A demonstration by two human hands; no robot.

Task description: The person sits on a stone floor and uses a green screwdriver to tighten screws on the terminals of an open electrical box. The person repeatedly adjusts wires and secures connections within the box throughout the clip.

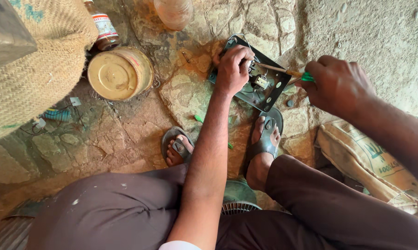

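On the stone floor just ahead of the sandalled feet lies a dark metal plate (260, 90), flat, tilted cornerwise, with small parts and a whitish component (262, 81) mounted on it. Judged: plate looks stiff, thin, fairly light, sharp at the edges; would slide on stone if not pinned; mounted bits and thin wires look fragile. Best hold is the bare rim or corner, not the parts.

Left hand (233, 68) sits on top of the plate's upper left part, fingers curled down, pressing and gripping it there. Right hand (336, 84) is off the plate's right edge, clenched around a green-handled screwdriver (290, 72); the shaft runs left, tip reaching the mounted parts just beside the left fingertips. So hands flank the plate: left on it, right apart from it, joined only by the tool.

Right foot in sandal (266, 139) touches or nearly touches the plate's near corner; cannot tell which. Left foot (176, 148) well apart to the left.

Outward: round yellowish tin (120, 73) on its side, left of the plate. Brown bottle (103, 28) behind it. Clear plastic bottle (174, 11) at top edge. Woven burlap sack (37, 69) far left, loose wires (56, 118) below it. Printed sack (373, 164) at right, under the right forearm. Small green scraps (199, 118) on the stone near the feet.
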